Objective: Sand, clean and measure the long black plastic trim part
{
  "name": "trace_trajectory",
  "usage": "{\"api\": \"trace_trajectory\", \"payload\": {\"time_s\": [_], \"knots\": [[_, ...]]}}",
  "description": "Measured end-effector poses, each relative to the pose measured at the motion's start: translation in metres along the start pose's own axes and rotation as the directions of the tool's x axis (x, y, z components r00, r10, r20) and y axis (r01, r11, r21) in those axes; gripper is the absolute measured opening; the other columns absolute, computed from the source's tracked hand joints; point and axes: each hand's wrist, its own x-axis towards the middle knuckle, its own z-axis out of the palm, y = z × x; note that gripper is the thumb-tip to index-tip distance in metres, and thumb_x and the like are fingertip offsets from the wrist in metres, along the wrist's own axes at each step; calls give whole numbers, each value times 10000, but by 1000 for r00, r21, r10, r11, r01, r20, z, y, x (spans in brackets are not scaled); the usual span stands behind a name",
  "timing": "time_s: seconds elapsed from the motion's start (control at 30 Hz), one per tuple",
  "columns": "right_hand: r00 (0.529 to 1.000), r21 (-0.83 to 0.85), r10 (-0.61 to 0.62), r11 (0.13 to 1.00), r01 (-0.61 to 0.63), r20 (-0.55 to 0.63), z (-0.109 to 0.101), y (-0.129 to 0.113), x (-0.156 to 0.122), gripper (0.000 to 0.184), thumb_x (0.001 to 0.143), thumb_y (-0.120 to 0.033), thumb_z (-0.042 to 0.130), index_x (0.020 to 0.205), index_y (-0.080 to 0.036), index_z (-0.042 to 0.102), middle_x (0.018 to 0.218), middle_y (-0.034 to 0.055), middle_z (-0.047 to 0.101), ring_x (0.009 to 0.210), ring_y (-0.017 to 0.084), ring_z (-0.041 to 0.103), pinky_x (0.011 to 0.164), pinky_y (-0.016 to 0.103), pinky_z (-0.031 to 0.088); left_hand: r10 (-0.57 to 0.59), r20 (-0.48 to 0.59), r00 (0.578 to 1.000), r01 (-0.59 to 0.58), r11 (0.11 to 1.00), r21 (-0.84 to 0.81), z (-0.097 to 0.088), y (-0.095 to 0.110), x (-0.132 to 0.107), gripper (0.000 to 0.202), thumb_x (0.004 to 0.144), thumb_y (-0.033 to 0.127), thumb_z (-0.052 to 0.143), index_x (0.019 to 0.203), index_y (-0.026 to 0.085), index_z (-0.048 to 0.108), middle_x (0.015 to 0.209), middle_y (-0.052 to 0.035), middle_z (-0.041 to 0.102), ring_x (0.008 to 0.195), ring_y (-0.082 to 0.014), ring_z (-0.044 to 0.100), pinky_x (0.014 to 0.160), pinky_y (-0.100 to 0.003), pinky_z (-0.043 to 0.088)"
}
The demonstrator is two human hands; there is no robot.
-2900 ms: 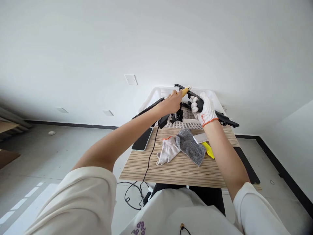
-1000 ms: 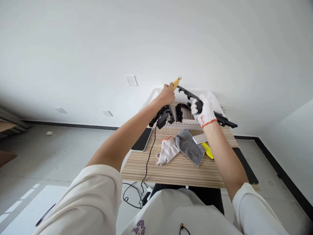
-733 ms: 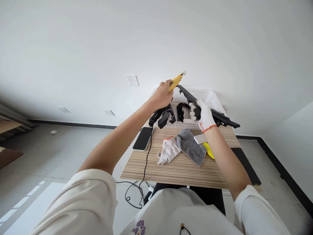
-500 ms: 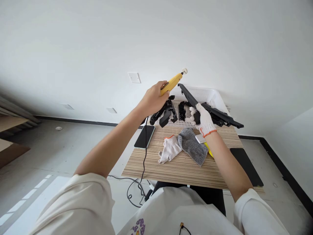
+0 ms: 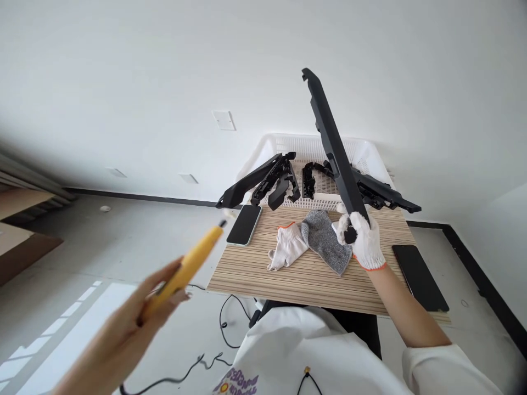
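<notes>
My right hand (image 5: 363, 240), in a white knit glove, is closed round the lower end of a long black plastic strip (image 5: 331, 140), which stands almost upright above the wooden table (image 5: 300, 277). My bare left hand (image 5: 140, 315) is low at the left, off the table, with its fingers closed round a yellow corded tool (image 5: 190, 266) that points up to the right. A white basket (image 5: 288, 147) at the table's far edge holds several black plastic parts (image 5: 284, 181).
On the table lie a white glove (image 5: 288, 248), a grey glove (image 5: 325, 244), a phone (image 5: 244, 224) at the left and a dark flat device (image 5: 420, 269) at the right. A black cable (image 5: 226, 323) hangs to the floor. A white wall rises behind the basket.
My left hand has swung the yellow tool away from the strip, down and left off the table. My right hand has tipped the black strip from lying over the basket to nearly upright.
</notes>
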Motion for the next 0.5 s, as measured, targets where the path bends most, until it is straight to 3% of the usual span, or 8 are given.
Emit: {"api": "trace_trajectory", "payload": {"time_s": [0.07, 0.13, 0.2, 0.3, 0.4, 0.5], "knots": [[1000, -14, -8, 1000, 9, 26, 0, 1, -5, 339, 843, -503, 674, 941, -179, 654, 576, -25, 595, 396, 113, 500, 354, 243, 375, -2, 183, 983, 12, 999, -51, 20, -3, -13, 587, 818, 600, 582, 1396, 532, 499, 986, 32, 755, 632, -254, 615, 523, -411, 552], [998, -15, -18, 1000, 19, 53, 2, 2, -8, 392, 841, -512, 668, 1028, -167, 662, 578, -26, 590, 397, 113, 492, 352, 245, 362, -14, 307, 952, 46, 994, -98, 50, 8, -15, 532, 903, 525, 550, 1425, 450, 483, 1268, -18, 696, 878, -273, 682, 730, -428, 604], [997, -10, -27, 1000, 28, 69, 3, 3, -13, 426, 836, -513, 667, 1069, -157, 666, 572, -29, 576, 405, 117, 494, 353, 249, 358, 0, 276, 961, 31, 994, -107, 84, 20, -7, 512, 965, 485, 469, 1448, 315, 485, 1338, -105, 639, 1143, -316, 644, 940, -472, 566], [997, -2, -48, 999, 48, 60, 2, 4, -22, 392, 834, -475, 672, 1075, -166, 673, 587, -25, 572, 435, 135, 522, 366, 263, 370, 33, 252, 967, -12, 996, -84, 128, 28, 14, 533, 1008, 420, 400, 1520, 273, 397, 1417, -155, 553, 1245, -319, 595, 1061, -528, 497], [996, -26, -73, 997, 74, 41, -3, 6, -35, 286, 863, -439, 647, 1004, -191, 676, 585, -15, 572, 450, 145, 532, 386, 275, 373, 84, 202, 976, -73, 995, -62, 158, 22, 35, 539, 1011, 349, 386, 1540, 247, 358, 1455, -175, 498, 1355, -325, 505, 1140, -569, 421], [997, -37, -56, 998, 58, 43, -10, 9, -48, 282, 878, -441, 625, 1006, -197, 689, 577, -6, 570, 440, 150, 518, 395, 290, 370, 111, 144, 983, -112, 994, 0, 175, 15, 49, 552, 1011, 314, 361, 1545, 173, 340, 1435, -207, 485, 1379, -347, 456, 1155, -613, 380]]}}
